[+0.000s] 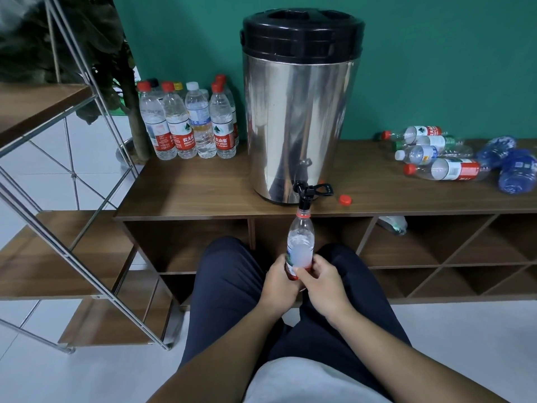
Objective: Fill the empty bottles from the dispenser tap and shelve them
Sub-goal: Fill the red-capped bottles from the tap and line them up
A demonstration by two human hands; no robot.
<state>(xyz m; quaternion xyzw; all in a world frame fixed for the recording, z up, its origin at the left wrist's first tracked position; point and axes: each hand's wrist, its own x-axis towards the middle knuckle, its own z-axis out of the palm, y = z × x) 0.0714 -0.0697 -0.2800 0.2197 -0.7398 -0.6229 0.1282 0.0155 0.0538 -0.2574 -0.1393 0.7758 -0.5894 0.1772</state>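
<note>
Below the tap, frame centre: uncapped plastic bottle [300, 242] held upright, mouth right under the black tap [305, 199] of the steel dispenser [296, 112]; whitish contents show in its lower body, level unclear.
Left hand [280, 282]: fingers curled round the bottle's base from the 9 o'clock side, over the red label.
Right hand [322, 283]: wrapped round the same base from the 3 o'clock side, thumb laid across the front of the label.
Dispenser: tall steel drum with black lid, standing on the wooden cabinet top [203, 187], tap overhanging the front edge; tap lever points toward 3 o'clock.
Loose cap: red cap [345, 200] lying on the cabinet top just at 3 o'clock of the tap.
Upright bottles [189, 123]: capped cluster standing at 9 o'clock of the dispenser, against the green wall [436, 68]; mostly red caps, one white.
Lying bottles [436, 155]: several on their sides at 3 o'clock of the dispenser, red, green and white caps; crumpled blue bottles [511, 167] just beyond them at the far right.
Cubbies: open compartments under the top; one clear bottle [392, 223] lies in the compartment at 4 o'clock of the tap.
Shelf rack [72, 242]: wood shelves on a metal frame, at 9 o'clock of the cabinet.
Person: dark trousers [232, 286], knees either side of the bottle.
</note>
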